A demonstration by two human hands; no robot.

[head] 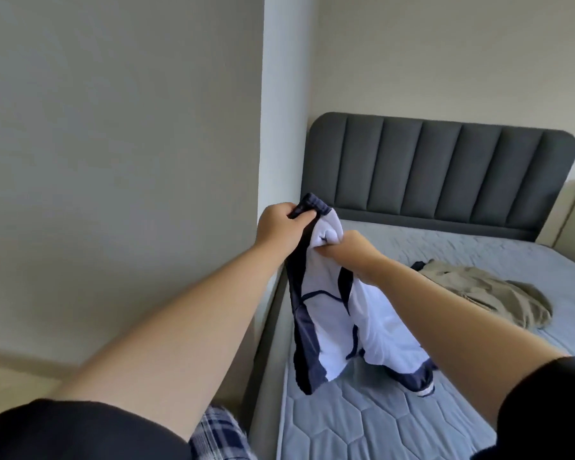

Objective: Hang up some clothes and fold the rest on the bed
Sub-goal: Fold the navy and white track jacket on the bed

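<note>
White-and-navy shorts (342,327) hang over bed (362,426); left grip (279,229), right grip (354,250) both clenched on them.

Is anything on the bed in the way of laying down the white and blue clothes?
Nothing visible. The left hand and right hand grip the white and navy garment above bare mattress, its hem seemingly touching it. The khaki garment lies farther right, apart.
</note>
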